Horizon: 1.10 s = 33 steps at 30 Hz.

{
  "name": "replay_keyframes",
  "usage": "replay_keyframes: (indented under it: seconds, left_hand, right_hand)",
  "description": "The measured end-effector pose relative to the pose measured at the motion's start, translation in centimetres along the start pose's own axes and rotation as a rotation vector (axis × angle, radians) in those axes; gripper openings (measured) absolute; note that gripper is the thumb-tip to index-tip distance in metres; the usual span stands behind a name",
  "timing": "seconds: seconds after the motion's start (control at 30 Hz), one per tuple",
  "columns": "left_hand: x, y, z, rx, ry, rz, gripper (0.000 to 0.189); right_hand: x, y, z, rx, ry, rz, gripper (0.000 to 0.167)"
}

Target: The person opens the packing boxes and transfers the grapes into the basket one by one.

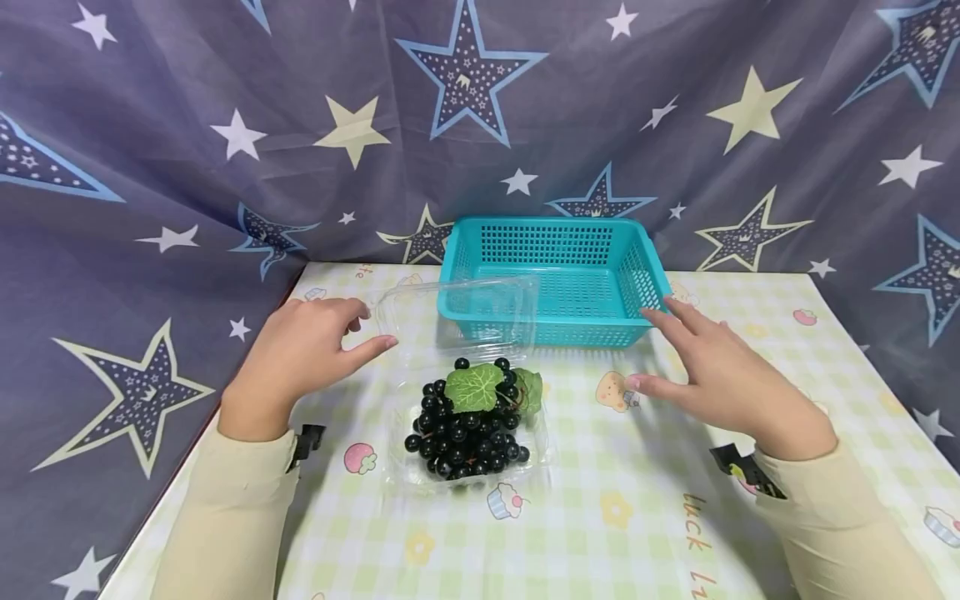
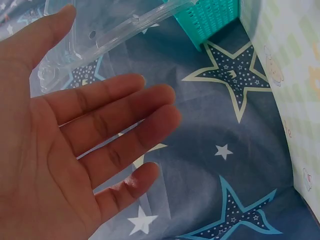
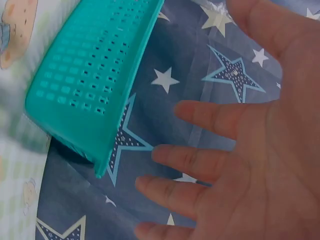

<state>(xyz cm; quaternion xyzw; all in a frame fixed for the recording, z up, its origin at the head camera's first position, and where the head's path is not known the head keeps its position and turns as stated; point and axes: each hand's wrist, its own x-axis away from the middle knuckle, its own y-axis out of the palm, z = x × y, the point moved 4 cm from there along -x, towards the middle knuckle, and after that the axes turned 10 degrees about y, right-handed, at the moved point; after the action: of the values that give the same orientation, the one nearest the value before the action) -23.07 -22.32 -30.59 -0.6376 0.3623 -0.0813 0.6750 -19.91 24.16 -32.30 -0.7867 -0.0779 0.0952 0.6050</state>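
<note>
A bunch of black grapes (image 1: 468,442) with green leaves (image 1: 474,388) lies in a clear plastic clamshell box (image 1: 551,454) at mid-table. The box's transparent lid (image 1: 420,321) is raised at the back and overlaps the basket in the head view. Beside the lid's left edge is my left hand (image 1: 303,350), fingers extended and nothing held; the left wrist view shows the lid (image 2: 100,40) past the thumb. My right hand (image 1: 720,375) spreads its fingers near the front right corner of a turquoise basket (image 1: 555,333), holding nothing.
The perforated basket stands at the back of the table against a dark curtain (image 1: 480,167) with star prints. A checked tablecloth (image 1: 570,542) with printed cupcakes, strawberries and flowers covers the table.
</note>
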Motion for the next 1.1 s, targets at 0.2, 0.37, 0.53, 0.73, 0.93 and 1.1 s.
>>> replay_keyframes:
  seconds: [0.2,0.37,0.53,0.73,0.93,1.1]
  left_hand:
    - [0.0,0.1,0.0,0.011,-0.005,0.007,0.041]
    - [-0.1,0.1,-0.1,0.015,-0.004,0.013,0.039]
    - [-0.2,0.1,0.1,0.036,0.005,0.009,0.038]
    - [-0.2,0.2,0.2,0.039,0.008,0.007,0.037]
    - [-0.2,0.2,0.2,0.045,0.013,0.012,0.036]
    - [-0.1,0.1,0.1,0.041,0.008,0.013,0.036]
  right_hand:
    - [-0.3,0.7,-0.5,-0.007,-0.038,0.010,0.093]
    - [-0.5,1.2,-1.0,0.003,-0.088,0.067,0.086]
    - [-0.6,1.7,-1.5,-0.011,-0.114,0.067,0.081]
    - [-0.7,2.1,-1.9,-0.023,-0.135,0.066,0.080]
    - [-0.8,2.6,-2.5,-0.024,-0.186,0.096,0.078]
    - [-0.8,2.8,-3.0,-0.028,-0.229,0.130,0.069]
